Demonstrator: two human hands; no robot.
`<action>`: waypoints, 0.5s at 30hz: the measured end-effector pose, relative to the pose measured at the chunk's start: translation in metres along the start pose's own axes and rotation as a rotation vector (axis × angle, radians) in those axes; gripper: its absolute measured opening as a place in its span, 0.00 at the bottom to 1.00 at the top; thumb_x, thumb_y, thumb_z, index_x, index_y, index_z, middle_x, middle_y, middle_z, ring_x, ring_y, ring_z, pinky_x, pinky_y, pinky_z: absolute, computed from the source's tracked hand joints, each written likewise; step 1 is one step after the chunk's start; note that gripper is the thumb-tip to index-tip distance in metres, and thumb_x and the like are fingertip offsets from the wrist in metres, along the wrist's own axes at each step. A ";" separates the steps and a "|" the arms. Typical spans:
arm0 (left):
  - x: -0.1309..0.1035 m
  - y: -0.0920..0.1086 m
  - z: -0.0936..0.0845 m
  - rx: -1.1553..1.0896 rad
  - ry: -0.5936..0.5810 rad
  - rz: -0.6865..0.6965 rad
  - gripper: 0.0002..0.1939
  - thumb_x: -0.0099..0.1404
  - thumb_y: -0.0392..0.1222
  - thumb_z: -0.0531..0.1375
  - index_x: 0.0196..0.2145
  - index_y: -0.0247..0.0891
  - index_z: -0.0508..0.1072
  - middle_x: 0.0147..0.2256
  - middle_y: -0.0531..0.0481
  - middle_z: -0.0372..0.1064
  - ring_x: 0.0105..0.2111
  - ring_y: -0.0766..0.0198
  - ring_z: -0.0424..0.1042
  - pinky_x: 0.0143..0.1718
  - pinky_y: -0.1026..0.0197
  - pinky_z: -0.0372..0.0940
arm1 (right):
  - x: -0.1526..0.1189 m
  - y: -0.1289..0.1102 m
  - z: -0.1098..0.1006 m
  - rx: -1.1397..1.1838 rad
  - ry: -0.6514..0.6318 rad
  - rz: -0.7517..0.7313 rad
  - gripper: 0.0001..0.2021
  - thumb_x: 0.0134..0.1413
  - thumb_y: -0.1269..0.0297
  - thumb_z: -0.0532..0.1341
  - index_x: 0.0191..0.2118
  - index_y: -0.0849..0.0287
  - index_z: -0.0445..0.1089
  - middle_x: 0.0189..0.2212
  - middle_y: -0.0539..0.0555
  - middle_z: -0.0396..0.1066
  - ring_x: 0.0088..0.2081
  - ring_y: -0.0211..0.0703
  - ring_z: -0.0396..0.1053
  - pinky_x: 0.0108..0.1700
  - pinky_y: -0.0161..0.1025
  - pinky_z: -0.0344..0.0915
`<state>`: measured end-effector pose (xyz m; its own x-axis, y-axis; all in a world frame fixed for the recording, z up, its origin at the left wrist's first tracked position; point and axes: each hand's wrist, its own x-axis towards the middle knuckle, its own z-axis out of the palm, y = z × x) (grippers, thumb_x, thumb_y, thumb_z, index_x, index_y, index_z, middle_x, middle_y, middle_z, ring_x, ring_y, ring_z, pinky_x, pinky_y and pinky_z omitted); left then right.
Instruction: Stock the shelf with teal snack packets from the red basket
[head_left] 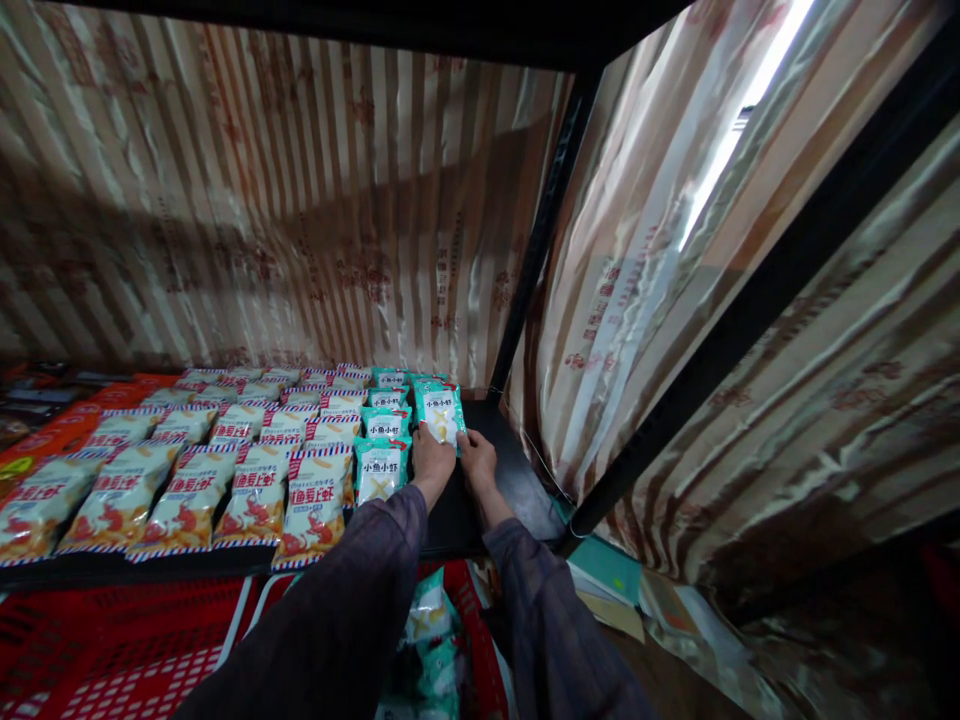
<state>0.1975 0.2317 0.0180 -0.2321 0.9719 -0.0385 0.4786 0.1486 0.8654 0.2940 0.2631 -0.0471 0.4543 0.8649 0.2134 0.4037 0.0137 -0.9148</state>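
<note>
Left hand [433, 463], right hand [477, 460] nearly closed, pinching rectangular teal-and-white plastic packet [441, 408] by near edge, over black shelf [454, 520]. Likely placing; next calls for squared-up release.

Wrinkled printed sheeting [300, 200] behind black post [550, 210]

A black shelf [457, 512] carries rows of pale snack bags [185, 490] with red lettering and striped edges, leaning back one behind another. Just beside them, on the right, teal-edged packets [382, 468] form a front-to-back column; orange packages [64, 432] lie toward the far left.
</note>
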 end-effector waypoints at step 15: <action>0.007 0.004 0.002 0.136 -0.028 -0.025 0.21 0.59 0.35 0.55 0.51 0.28 0.65 0.53 0.32 0.62 0.53 0.54 0.64 0.51 0.61 0.58 | -0.006 -0.025 0.005 -0.405 -0.074 -0.019 0.17 0.56 0.65 0.52 0.50 0.60 0.68 0.44 0.58 0.72 0.45 0.45 0.69 0.44 0.35 0.62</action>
<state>0.1997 0.2397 0.0197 -0.2224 0.9721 -0.0749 0.5839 0.1943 0.7882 0.2767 0.2602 -0.0269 0.3914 0.9004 0.1901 0.6979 -0.1558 -0.6990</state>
